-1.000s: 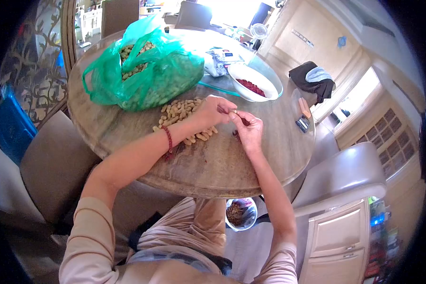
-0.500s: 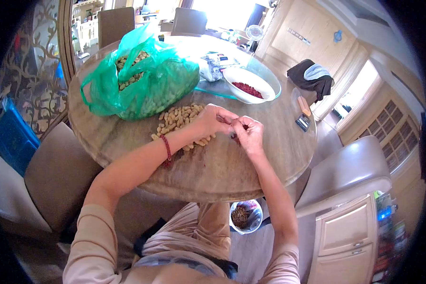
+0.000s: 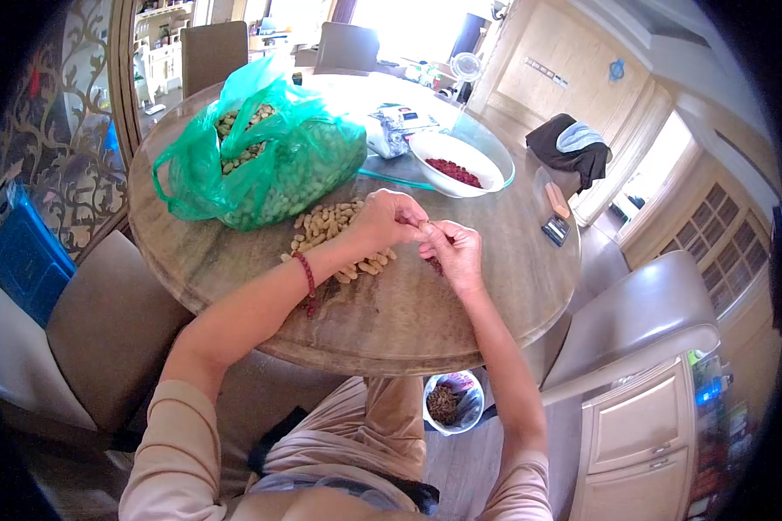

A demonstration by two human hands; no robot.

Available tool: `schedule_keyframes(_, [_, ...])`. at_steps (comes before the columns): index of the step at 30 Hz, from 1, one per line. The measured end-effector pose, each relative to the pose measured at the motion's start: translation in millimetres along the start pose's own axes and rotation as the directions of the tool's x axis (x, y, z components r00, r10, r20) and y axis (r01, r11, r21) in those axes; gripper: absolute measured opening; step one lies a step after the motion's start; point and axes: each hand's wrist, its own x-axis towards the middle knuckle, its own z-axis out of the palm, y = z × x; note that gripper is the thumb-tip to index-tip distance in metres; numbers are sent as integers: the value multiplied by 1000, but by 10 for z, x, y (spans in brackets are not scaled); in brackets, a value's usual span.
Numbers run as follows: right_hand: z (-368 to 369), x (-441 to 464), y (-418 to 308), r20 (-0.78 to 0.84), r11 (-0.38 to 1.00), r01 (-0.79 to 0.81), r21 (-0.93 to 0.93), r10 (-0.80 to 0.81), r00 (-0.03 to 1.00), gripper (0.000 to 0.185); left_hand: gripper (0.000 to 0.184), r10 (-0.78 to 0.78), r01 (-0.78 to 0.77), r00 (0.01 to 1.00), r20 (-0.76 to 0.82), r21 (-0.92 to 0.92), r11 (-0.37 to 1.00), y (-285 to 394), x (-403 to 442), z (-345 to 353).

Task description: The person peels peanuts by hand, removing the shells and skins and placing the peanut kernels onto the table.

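Working at a rnd table (image 3: 391, 326), we've a full green bag (image 3: 308, 178) at far L, then a pile of peanuts (image 3: 321, 223) on the tabletop by our L hand (image 3: 391, 219). Its fingertips & those of our R hand (image 3: 456, 253) meet, pinched on a small item (image 3: 424, 225) too tiny to ID; beyond, a white bowl (image 3: 465, 149) holds red kernels (image 3: 453, 172).

I'm seeing a blue object (image 3: 30, 260) sitting at the left of the frame, a dark cloth (image 3: 592, 167) draping at the upper right, and a pale cabinet (image 3: 636, 424) standing at lower right.
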Motion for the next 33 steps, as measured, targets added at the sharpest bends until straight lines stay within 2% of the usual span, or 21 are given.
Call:
schedule_keyframes(1, [-4, 9, 40, 0, 1000, 0, 1, 0, 1000, 17, 18, -2, 2, 1000, -5, 23, 1000, 6, -1, -9])
schedule_keyframes(3, [5, 20, 85, 8, 976, 20, 217, -23, 1000, 19, 17, -6, 7, 1000, -9, 48, 999, -25, 8, -20])
schedule_keyframes(5, [0, 18, 71, 16, 976, -9, 217, 6, 1000, 19, 12, -40, 34, 999, -21, -233, 972, -102, 26, -12])
schedule_keyframes(13, [-7, 25, 37, 60, 949, -116, 294, 103, 993, 23, 16, -195, 186, 981, 5, -324, 927, -82, 3, -17])
schedule_keyframes(15, [-7, 35, 40, 121, 904, -208, 373, 175, 977, 24, 16, -214, 206, 977, 13, -336, 919, -100, -8, -6])
schedule_keyframes(16, [-3, 31, 25, 121, 903, -211, 375, 178, 977, 24, 16, -209, 207, 977, 29, -323, 923, -123, 0, -6])
schedule_keyframes(18, [-7, 24, -10, 157, 833, -335, 441, 296, 942, 24, 17, -205, 210, 978, 47, -309, 928, -144, 2, 2])
schedule_keyframes(20, [-8, 38, 47, 190, 784, -360, 506, 306, 933, 24, 15, -40, 40, 998, -43, -6, 999, -136, 0, 28])
schedule_keyframes(21, [-13, 45, 68, 222, 731, -384, 564, 313, 923, 25, 15, -40, 40, 998, -40, -5, 999, -100, -4, 41])
schedule_keyframes(22, [-26, 50, 87, 218, 730, -381, 567, 312, 925, 25, 15, 154, -144, 987, -38, 195, 970, -61, -9, 55])
schedule_keyframes(23, [-42, 56, 104, 252, 685, -401, 608, 312, 916, 25, 15, 340, -315, 940, 2, 383, 868, -21, -8, 66])
schedule_keyframes(27, [-70, 48, 64, 327, 548, -441, 711, 298, 897, 27, 17, 411, -380, 912, 4, 390, 839, 20, 0, 82])
schedule_keyframes(30, [-92, 55, 57, 348, 522, -465, 715, 311, 884, 25, 16, 351, -317, 936, -30, 366, 875, 7, 6, 62])
schedule_keyframes(32, [-106, 66, 70, 354, 530, -470, 706, 311, 882, 25, 15, 236, -205, 966, -101, 252, 946, -26, 12, 71])
schedule_keyframes(33, [-113, 71, 89, 359, 538, -474, 697, 311, 880, 25, 15, 233, -202, 968, -97, 252, 946, -16, 11, 74])
